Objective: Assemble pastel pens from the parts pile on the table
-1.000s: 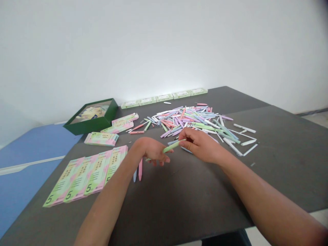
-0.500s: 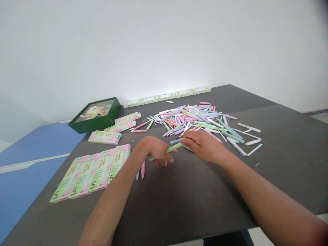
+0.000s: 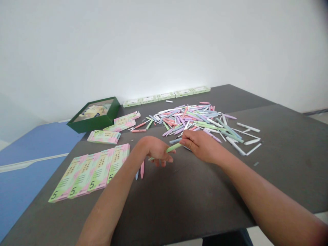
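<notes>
A light green pen (image 3: 173, 147) is held between both hands above the dark table. My left hand (image 3: 159, 150) is closed round its lower left part, and a tip pokes out beyond the palm. My right hand (image 3: 198, 143) pinches the other end between thumb and fingers; that end is hidden. Below the left hand, a pink pen (image 3: 142, 169) and a blue pen (image 3: 137, 174) lie side by side, partly covered by it. Just behind the right hand spreads a loose heap of pastel pens (image 3: 189, 119) and white pen parts.
Flat pink-and-green boxes marked 5 (image 3: 98, 169) lie overlapping at the left, with more boxes (image 3: 105, 137) behind. A green open box (image 3: 94, 114) holds plastic bags. Several pale green boxes (image 3: 166, 96) line the wall. White pen parts (image 3: 248, 127) lie scattered right.
Almost nothing differs. Both hands keep the same grip on the green pen, and the whole view has shifted very slightly.
</notes>
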The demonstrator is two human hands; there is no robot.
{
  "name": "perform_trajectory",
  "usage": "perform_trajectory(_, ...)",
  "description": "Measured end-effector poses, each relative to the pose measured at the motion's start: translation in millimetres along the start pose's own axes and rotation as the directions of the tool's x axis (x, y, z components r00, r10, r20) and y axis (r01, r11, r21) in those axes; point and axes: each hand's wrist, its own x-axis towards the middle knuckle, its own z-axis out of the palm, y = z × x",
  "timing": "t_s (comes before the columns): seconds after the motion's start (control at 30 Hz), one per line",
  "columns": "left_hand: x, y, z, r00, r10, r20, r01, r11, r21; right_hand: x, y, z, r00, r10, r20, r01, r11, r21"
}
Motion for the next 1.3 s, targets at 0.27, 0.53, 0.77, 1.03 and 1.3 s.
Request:
perform_trajectory(0.27,2.1,0.8,0.1,1.000,0.005,0.011,-0.005,1.000,-0.020,-1.9,-0.4,-5.1,0.998,-0.051,0.047,0.047,0.995,0.086)
perform_trajectory(0.53,2.9,0.2,1.5,1.000,0.007,0.014,-0.006,0.999,-0.040,-0.5,0.3,-0.9,1.000,-0.015,0.023,0.015,1.000,0.000)
perform_trajectory(0.77,3.7,0.9,2.4,1.000,0.012,0.010,-0.012,0.999,-0.037,0.9,-1.4,2.6,1.000,-0.004,0.005,0.004,0.997,-0.083)
perform_trajectory(1.03,2.7,1.9,1.7,1.000,0.021,0.009,-0.021,0.999,-0.030,-3.1,2.1,-7.4,0.991,-0.119,0.066,0.113,0.990,0.088)
perform_trajectory(1.3,0.7,3.3,2.4,1.000,0.028,0.009,-0.028,0.999,-0.016,-1.0,0.1,-6.4,0.999,-0.015,0.052,0.013,0.999,0.040)
